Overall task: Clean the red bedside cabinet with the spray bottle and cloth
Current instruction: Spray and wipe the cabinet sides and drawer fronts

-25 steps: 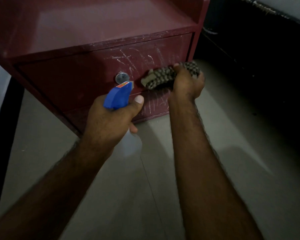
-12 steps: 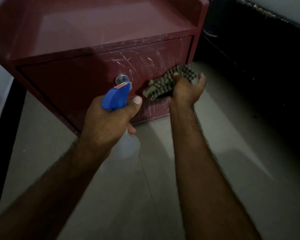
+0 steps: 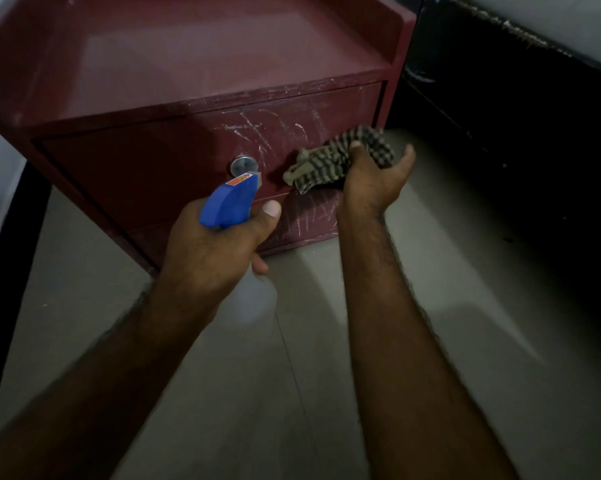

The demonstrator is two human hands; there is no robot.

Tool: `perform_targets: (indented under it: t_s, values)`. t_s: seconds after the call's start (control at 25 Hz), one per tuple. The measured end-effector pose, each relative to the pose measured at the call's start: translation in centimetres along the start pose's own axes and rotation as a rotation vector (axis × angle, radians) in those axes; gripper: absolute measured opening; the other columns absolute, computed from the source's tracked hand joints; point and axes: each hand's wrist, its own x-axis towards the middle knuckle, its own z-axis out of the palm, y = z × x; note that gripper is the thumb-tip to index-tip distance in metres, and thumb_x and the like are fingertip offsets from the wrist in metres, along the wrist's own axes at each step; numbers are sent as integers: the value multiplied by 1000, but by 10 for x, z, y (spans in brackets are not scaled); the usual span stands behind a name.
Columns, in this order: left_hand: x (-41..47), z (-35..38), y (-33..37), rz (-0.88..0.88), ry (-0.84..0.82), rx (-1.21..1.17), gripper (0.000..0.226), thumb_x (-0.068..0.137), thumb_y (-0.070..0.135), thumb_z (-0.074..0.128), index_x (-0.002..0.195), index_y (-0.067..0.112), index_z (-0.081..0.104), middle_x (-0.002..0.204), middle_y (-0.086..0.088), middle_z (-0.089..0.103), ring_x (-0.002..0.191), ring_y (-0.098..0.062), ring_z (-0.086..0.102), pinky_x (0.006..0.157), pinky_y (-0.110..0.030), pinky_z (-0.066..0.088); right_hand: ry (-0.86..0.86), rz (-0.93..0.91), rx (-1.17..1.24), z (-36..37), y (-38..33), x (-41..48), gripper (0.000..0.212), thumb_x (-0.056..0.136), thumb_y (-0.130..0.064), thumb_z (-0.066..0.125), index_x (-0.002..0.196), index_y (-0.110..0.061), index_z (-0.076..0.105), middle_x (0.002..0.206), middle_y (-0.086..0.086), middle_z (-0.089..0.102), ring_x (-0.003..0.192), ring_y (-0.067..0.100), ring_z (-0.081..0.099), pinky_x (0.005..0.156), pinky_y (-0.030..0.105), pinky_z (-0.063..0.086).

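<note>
Head view: left hand [image 3: 213, 249] gripped blue spray bottle [image 3: 229, 203]; right hand [image 3: 373, 183], at two o'clock, clutched checked cloth [image 3: 326, 165] beside red bedside cabinet [image 3: 188, 81].

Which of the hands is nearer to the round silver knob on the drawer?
Left. The left hand, gripping the spray bottle, is just below the knob; the right hand, holding the cloth, is farther off to its right.

The cabinet [image 3: 188, 81] is dark red, its drawer front streaked white. The cloth [image 3: 340, 161] is checked beige and black. The spray bottle [image 3: 228, 204] head is blue
</note>
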Motion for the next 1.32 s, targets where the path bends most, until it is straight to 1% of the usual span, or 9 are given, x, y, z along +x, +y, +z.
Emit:
perform_targets:
  t_s: [0.12, 0.2, 0.28, 0.44, 0.64, 0.72, 0.84, 1.08, 1.32]
  values:
    - [0, 0, 0, -2, -8, 1, 18, 87, 47, 70, 85, 30, 63, 64, -6, 68, 60, -24, 71, 83, -37, 51, -13, 27, 38, 0, -2, -1, 86, 85, -9, 83, 158, -25, 39, 121, -5, 58, 107, 14, 66, 94, 33, 61]
    - [-1, 0, 1, 0, -8, -5, 14, 87, 46, 70, 82, 37, 60, 72, -12, 70, 61, -26, 71, 80, -35, 50, -28, -32, 72, 8, -13, -1, 86, 84, -9, 84, 157, -24, 41, 126, -4, 59, 107, 12, 66, 93, 29, 60]
    - [-1, -1, 2, 2, -13, -7, 15, 87, 45, 70, 80, 41, 57, 76, -13, 70, 61, -26, 71, 81, -36, 52, -31, -86, 70, 13, -18, 3, 88, 82, -11, 86, 157, -24, 41, 131, -2, 60, 114, 15, 66, 98, 35, 60]
    - [-2, -1, 3, 26, -13, -6, 10, 88, 46, 70, 89, 49, 61, 73, -14, 69, 59, -23, 70, 85, -39, 54, 58, 16, 24, 3, -9, 4, 90, 78, -9, 88, 156, -23, 43, 122, -1, 65, 105, 17, 70, 94, 41, 62]
    - [-2, -3, 0, 34, -16, -33, 11, 86, 48, 72, 88, 54, 63, 73, -15, 66, 58, -24, 70, 89, -49, 57, 35, -28, 145, 18, -29, 3, 89, 78, -4, 87, 155, -18, 45, 133, 7, 65, 110, 19, 69, 96, 36, 61]
    - [-2, -4, -1, 28, -9, -39, 10, 86, 48, 72, 85, 51, 63, 67, -7, 65, 56, -23, 69, 89, -51, 57, 22, -92, 164, 23, -33, 6, 89, 77, -5, 87, 155, -16, 45, 138, 11, 63, 118, 23, 67, 100, 39, 59]
    - [-2, -6, 1, 22, -5, -44, 11, 86, 47, 72, 85, 45, 61, 62, 6, 66, 56, -21, 69, 89, -47, 56, 68, -44, 159, 20, -31, 3, 87, 77, -5, 88, 153, -18, 47, 130, 7, 67, 108, 20, 71, 96, 40, 62]
    - [-2, -9, -1, 31, 7, -53, 13, 86, 47, 72, 87, 38, 63, 63, -6, 66, 58, -28, 70, 89, -49, 56, 44, -155, 176, 28, -39, -3, 88, 77, -7, 88, 154, -18, 47, 141, 8, 62, 121, 21, 66, 103, 44, 58]
    - [-1, -11, -3, 43, -2, -52, 11, 87, 48, 71, 84, 43, 61, 58, -2, 62, 58, -24, 69, 85, -38, 54, 30, -184, 180, 26, -36, -11, 84, 79, -3, 87, 153, -15, 48, 141, 7, 61, 121, 19, 65, 103, 40, 58]
